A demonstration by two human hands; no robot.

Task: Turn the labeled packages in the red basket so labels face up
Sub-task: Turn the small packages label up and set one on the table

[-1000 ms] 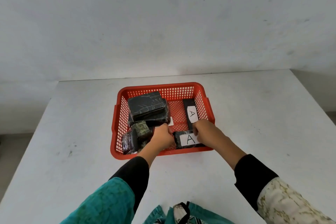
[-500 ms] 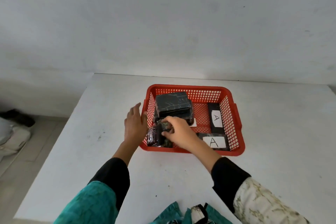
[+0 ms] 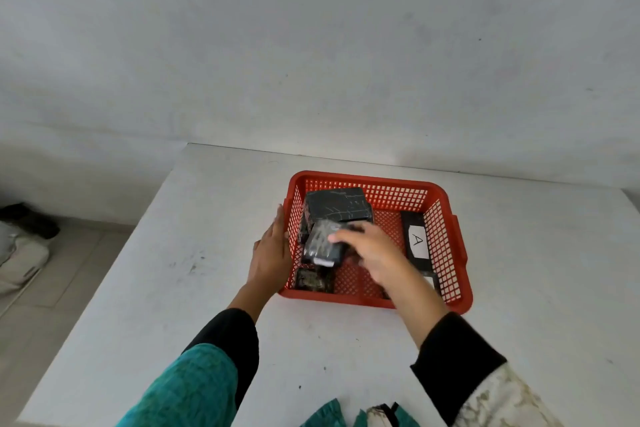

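I have one wide view from the head, looking forward and down over the white bench [image 3: 145,288] at close range, with the red basket [image 3: 460,291] near centre, both forearms entering from below, and wall beyond.

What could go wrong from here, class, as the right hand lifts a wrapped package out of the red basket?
1. The right hand holds the small wrapped package only at one end, and the wrap looks glossy, so it might slip.
2. It hangs over the packages below; a drop could knock them.
3. The left hand only presses the red basket at its side wall; a tug might shift it.
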